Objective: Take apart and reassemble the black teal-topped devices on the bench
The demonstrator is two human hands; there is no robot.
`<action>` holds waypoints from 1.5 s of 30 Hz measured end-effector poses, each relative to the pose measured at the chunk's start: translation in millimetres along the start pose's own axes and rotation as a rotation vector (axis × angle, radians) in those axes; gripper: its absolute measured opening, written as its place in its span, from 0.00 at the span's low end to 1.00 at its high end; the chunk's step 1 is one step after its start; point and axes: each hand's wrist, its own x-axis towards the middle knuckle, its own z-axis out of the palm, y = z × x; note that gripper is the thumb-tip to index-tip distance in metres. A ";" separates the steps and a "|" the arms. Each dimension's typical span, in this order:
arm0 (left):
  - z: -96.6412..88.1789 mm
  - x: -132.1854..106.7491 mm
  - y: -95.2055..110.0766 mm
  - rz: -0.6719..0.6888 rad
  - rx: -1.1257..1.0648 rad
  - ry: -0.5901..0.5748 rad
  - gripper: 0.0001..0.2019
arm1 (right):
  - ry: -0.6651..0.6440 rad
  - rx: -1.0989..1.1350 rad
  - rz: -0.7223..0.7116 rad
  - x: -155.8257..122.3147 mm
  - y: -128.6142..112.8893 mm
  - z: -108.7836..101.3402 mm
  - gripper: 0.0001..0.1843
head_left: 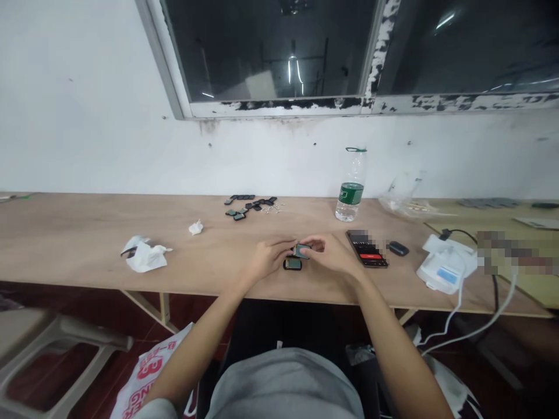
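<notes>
Between the fingertips of both hands is a small flat grey-green panel (301,251) that resembles a display module. My right hand (332,254) pinches its right side, with the thumb on its face. My left hand (269,260) has its fingers closed at the panel's left edge. Just below, on the table, lies a black rounded casing (292,264) with a similar grey-green screen in it. Farther back on the table is a group of small dark casings and parts (250,206), with tiny white pieces (271,208) beside them.
On the wooden table (218,256), a phone (365,249), a black oval object (398,248) and a white device with cables (443,270) sit to the right. A water bottle (350,192) stands near the wall. Crumpled tissues (146,254) lie left.
</notes>
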 end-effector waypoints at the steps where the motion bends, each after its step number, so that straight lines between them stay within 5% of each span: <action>1: 0.1 -0.3 0.2 0.007 -0.005 0.001 0.14 | -0.004 0.007 -0.005 -0.2 -1.1 0.6 0.18; 17: 6.9 -6.8 -13.4 0.140 0.012 0.038 0.24 | -0.005 0.172 0.010 -1.5 -9.9 -1.0 0.17; 34: 6.8 -3.6 -7.4 0.080 -0.049 0.002 0.16 | -0.039 0.249 0.065 3.1 2.0 0.9 0.17; 45: -16.3 -3.4 -32.1 -0.215 -0.008 -0.029 0.12 | 0.007 -0.106 0.195 1.2 23.0 -17.1 0.10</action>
